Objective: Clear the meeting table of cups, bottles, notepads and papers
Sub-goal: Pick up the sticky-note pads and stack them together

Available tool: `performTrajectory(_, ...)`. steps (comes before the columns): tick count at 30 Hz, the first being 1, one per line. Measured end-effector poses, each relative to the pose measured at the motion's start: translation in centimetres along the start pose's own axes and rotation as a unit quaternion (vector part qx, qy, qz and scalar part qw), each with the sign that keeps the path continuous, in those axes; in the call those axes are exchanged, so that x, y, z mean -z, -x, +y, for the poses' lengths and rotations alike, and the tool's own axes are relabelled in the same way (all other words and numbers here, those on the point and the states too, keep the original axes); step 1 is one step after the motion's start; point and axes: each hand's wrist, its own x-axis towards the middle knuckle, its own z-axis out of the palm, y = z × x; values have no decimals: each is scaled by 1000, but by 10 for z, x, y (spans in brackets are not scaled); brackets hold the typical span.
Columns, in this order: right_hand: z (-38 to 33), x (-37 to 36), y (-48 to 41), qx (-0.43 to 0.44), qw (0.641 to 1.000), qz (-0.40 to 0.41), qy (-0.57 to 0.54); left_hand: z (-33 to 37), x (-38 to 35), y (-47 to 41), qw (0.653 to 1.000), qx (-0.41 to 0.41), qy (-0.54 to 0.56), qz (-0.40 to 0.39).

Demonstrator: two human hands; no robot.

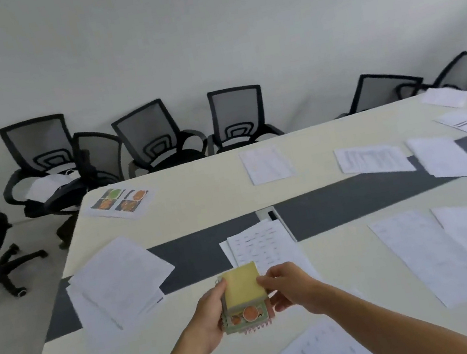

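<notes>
Both hands hold a small stack of notepads [245,296] just above the cream meeting table [188,212]. A yellow pad lies on top; under it are a green spiral notepad with orange pictures and a pink spiral one. My left hand [210,312] grips the stack's left side. My right hand [290,287] holds its right edge, thumb on the yellow pad. Beyond the stack lies a printed sheet [264,246]. White papers are scattered over the table, with a pile at the left [119,281], a sheet of colour pictures [119,201] at the far corner and one sheet [322,351] near me.
A dark grey strip [355,202] runs along the table's middle, with a small cable hatch [271,215] in it. Several black mesh office chairs [156,137] stand along the white wall behind. More sheets [462,245] cover the right side of the table.
</notes>
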Motion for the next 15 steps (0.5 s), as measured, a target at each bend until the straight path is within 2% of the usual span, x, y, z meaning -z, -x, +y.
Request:
performTrajectory(7,12,31,49,-28,988,145,-50,13,-54,-9,990,20,-46,-133)
performTrajectory(15,43,73,96,-53,960,243,-128,6,-114,-27,973,41,-113,-195)
